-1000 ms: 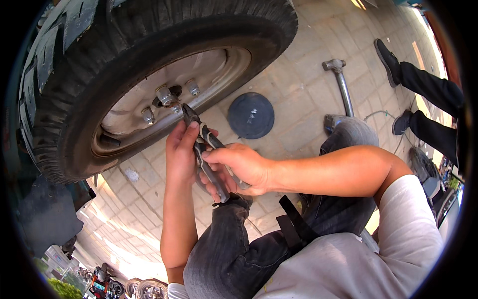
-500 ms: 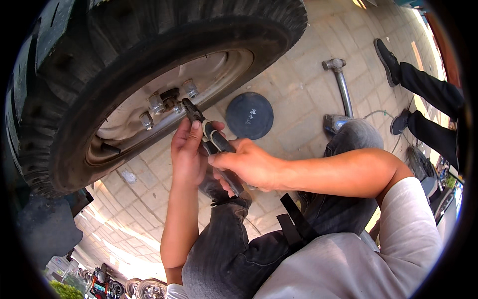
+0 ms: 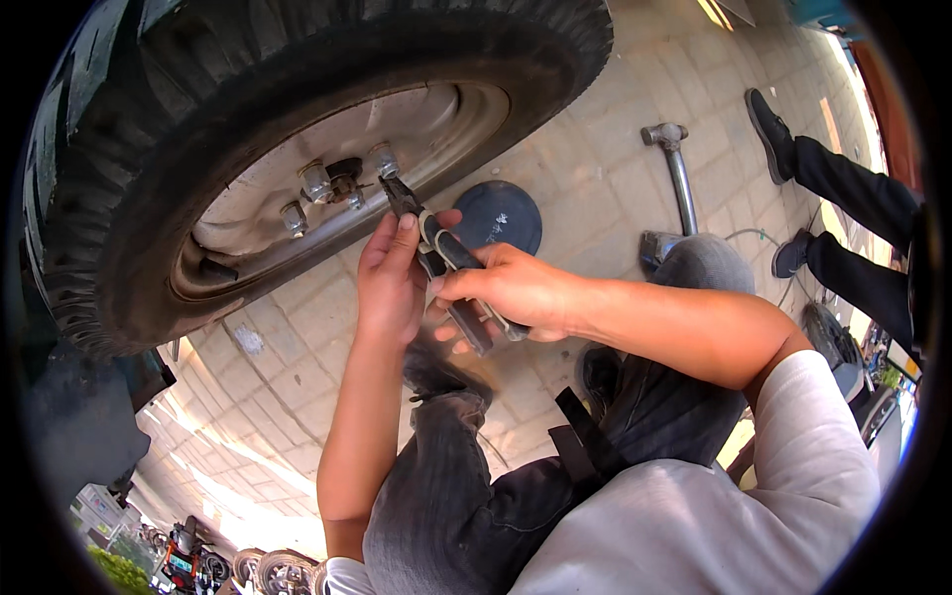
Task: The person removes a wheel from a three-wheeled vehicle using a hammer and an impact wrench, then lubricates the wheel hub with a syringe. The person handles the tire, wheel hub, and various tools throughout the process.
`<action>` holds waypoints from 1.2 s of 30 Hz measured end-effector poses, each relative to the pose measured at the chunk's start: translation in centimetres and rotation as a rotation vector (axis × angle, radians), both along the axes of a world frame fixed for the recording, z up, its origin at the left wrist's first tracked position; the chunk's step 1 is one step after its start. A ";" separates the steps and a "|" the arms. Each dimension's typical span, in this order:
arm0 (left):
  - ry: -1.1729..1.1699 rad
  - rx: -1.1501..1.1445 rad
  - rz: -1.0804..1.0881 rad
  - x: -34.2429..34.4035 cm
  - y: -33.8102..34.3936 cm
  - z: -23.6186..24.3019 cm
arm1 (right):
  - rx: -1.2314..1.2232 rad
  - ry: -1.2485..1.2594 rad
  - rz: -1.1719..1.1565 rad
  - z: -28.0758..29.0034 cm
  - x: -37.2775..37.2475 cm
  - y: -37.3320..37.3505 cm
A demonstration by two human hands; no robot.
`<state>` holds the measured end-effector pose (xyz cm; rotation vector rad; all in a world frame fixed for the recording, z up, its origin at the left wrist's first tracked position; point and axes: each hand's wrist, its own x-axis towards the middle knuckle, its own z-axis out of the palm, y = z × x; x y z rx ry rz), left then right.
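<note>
1. pliers (image 3: 454, 250), dark grip with pale trim: in both hands, above the paving (image 3: 595, 149), between the wheel and the person's knees. nose points up and leftward, at the wheel.
2. left hand (image 3: 389, 288): fingers narrow, pinching the pliers close to their head, thumb on top.
3. right hand (image 3: 526, 288): fingers curled round the handles, some tips showing below.
4. nose just beside the rightmost nut (image 3: 384, 157); touching or apart, cannot tell. anything between the jaws: cannot tell.
5. wheel: black tire (image 3: 139, 188) around a pale metal rim (image 3: 263, 203); more shiny nuts near a rusty centre (image 3: 347, 186).
6. round black disc (image 3: 506, 218) flat on the paving, partly behind left-hand fingers.
7. hammer (image 3: 680, 183) lying right of the disc, head away from the person.
8. another person's dark shoes (image 3: 772, 134) upper right, well apart.
</note>
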<state>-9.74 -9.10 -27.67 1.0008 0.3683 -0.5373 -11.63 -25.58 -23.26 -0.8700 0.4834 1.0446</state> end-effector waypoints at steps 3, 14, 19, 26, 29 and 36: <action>0.112 0.028 0.020 -0.7 -0.6 -0.1 | -0.010 0.073 -0.008 0.0 -0.6 -0.2; 0.245 0.117 0.295 -2.1 2.2 -2.2 | 0.009 -0.010 -0.127 -0.2 -1.1 2.6; 0.200 0.108 0.342 -2.7 3.4 -3.0 | 0.041 -0.014 -0.170 0.0 -1.3 2.8; 0.114 0.212 0.466 -2.3 2.7 -1.0 | -0.015 0.190 -0.337 -0.2 -1.2 2.5; -0.028 0.340 0.516 -1.9 2.6 -0.2 | 0.157 -0.064 -0.052 1.2 -0.6 2.0; -0.219 0.675 0.433 0.3 4.4 2.2 | -0.017 0.052 -0.121 -0.6 -1.7 1.6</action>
